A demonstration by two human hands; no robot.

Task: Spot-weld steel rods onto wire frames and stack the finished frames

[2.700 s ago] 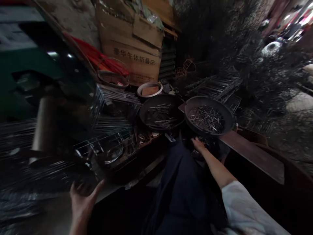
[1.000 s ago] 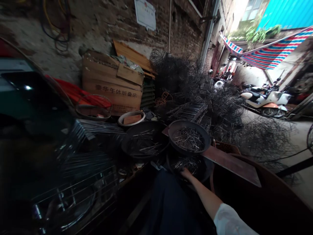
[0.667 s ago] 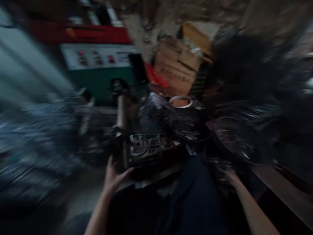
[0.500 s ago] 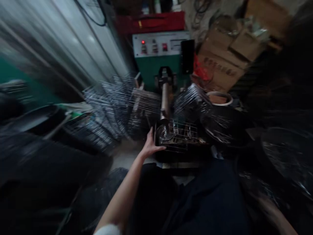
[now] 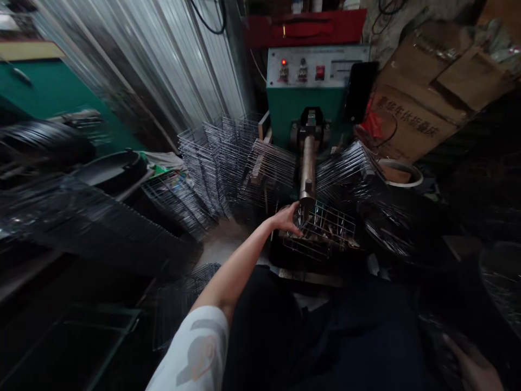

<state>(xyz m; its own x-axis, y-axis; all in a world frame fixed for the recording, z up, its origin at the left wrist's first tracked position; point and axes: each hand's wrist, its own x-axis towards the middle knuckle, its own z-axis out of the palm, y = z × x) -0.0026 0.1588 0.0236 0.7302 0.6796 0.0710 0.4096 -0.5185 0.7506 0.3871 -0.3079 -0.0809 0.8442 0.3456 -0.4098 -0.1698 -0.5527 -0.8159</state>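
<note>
My left hand (image 5: pixel 286 219) reaches to the front of a green machine, just under the end of its round metal arm (image 5: pixel 308 168). Its thumb and fingers curve around a small wire ring (image 5: pixel 301 217) at the near left of a wire grid rack (image 5: pixel 331 222). The rack lies below the arm tip, over a dark base. Low at the right edge, my right hand (image 5: pixel 474 363) is beside a dark heap of wire pieces (image 5: pixel 442 331); shadow and blur hide its fingers and anything in them.
Wire racks (image 5: pixel 220 163) stand stacked left of the machine, more (image 5: pixel 350 168) on its right. A control panel (image 5: pixel 317 68) with a red light faces me. A phone (image 5: pixel 360 89) leans at its right. Cardboard boxes (image 5: pixel 423 103) and a white bucket (image 5: pixel 401 172) are behind right.
My left hand has moved from the rack's left edge up and right to the ring. The view has turned left, so the machine sits further right. My right hand stays low at the right.
</note>
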